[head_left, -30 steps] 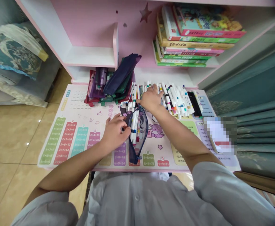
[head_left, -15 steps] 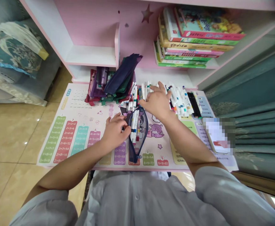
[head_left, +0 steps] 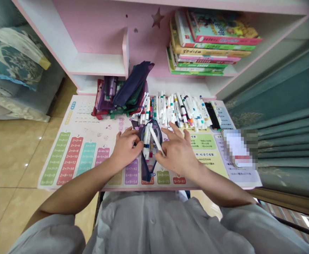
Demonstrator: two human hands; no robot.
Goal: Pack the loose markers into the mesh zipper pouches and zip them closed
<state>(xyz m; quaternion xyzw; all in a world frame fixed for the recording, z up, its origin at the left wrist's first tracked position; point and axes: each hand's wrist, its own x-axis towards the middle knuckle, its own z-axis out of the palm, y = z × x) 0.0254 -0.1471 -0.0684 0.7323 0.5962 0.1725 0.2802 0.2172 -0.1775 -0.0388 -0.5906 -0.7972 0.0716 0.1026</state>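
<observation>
A navy mesh zip pouch [head_left: 147,173] lies lengthwise on the desk with its mouth open and white markers [head_left: 147,143] inside. At its left edge is my left hand [head_left: 127,147], thumb and curled index finger closed on the rim. My right hand [head_left: 179,153] pinches a white marker [head_left: 156,139] near its lower end, slanted over the pouch's right side. The marker's upper tip reaches the pouch's far part. Behind the pouch, several loose white markers [head_left: 174,108] with coloured bands lie in a wide row.
Folded mesh pouches [head_left: 122,93] are heaped at the back left, a navy one on top. Black markers [head_left: 213,115] lie at the row's right end. A phone [head_left: 237,148] rests at the right edge. Books [head_left: 204,53] are stacked on the shelf above.
My right hand has come from the marker row toward me, bringing a white marker over the pouch. My left hand has stayed at the pouch's left edge.
</observation>
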